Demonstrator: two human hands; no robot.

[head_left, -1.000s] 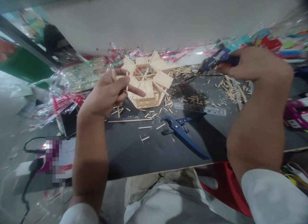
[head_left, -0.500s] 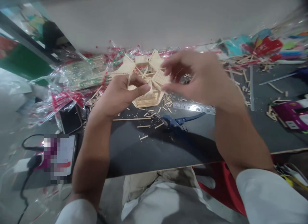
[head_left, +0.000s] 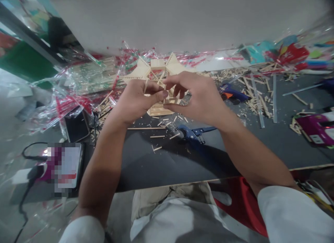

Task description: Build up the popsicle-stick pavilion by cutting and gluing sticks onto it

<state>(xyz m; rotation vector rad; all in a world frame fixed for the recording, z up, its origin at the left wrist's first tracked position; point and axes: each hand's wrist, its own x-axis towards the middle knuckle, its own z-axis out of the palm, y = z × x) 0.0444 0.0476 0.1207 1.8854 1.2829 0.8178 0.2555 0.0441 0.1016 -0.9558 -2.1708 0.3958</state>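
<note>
A model built of pale wooden sticks [head_left: 158, 64], with flared slatted panels, stands on the dark table in front of me. My left hand [head_left: 138, 99] is closed on its near left side, thumb and forefinger pinched at a slim upright part. From the other side my right hand [head_left: 199, 98] curls its fingers and thumb around the model's near right part. The fingertips of both hands almost meet, and they hide the middle of the model. Between me and the model lie a blue-handled cutter [head_left: 194, 134] and loose stick pieces [head_left: 157, 136].
A blue glue gun [head_left: 236, 93] lies right of the model, beside scattered sticks and clear glue sticks [head_left: 257, 103]. Plastic wrapping [head_left: 70, 103] and a dark box [head_left: 77, 126] are at left, a phone [head_left: 71, 166] nearer. A purple device [head_left: 314, 128] sits far right.
My right hand has moved left and down from above the model's right side onto its near part, uncovering the glue gun. The left hand keeps its pinch.
</note>
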